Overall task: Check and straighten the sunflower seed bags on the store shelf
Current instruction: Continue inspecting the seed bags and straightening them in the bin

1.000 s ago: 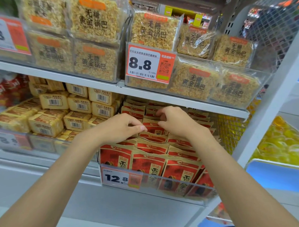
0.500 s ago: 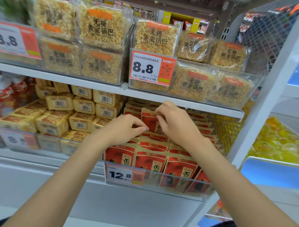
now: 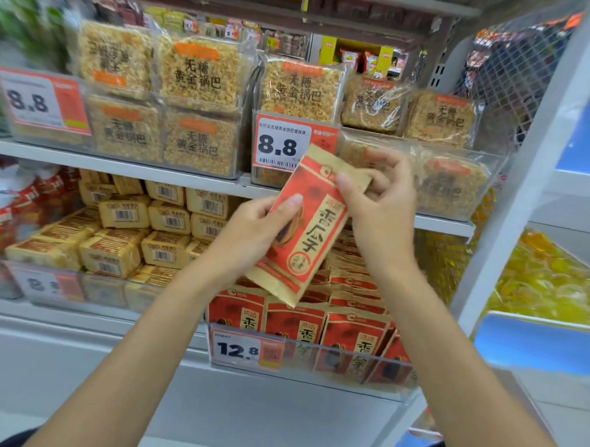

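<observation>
A red and tan sunflower seed bag (image 3: 312, 231) is held tilted in the air in front of the shelves, its top leaning right. My left hand (image 3: 252, 231) grips its left edge, thumb on the front. My right hand (image 3: 379, 206) pinches its upper right corner. Below, rows of the same sunflower seed bags (image 3: 349, 330) stand upright in a clear bin (image 3: 314, 376) on the lower shelf, with a 12.8 price tag (image 3: 244, 351) on its front.
The white upper shelf (image 3: 120, 168) carries clear bins of rice-crust snack packs (image 3: 198, 77) with 8.8 tags. Tan boxed snacks (image 3: 117, 246) fill the bin left of the seed bags. A white upright post (image 3: 525, 172) and yellow packets (image 3: 548, 278) stand at the right.
Both hands were down among the seed bags in the bin. They have lifted one bag out and raised it up in front of the upper shelf.
</observation>
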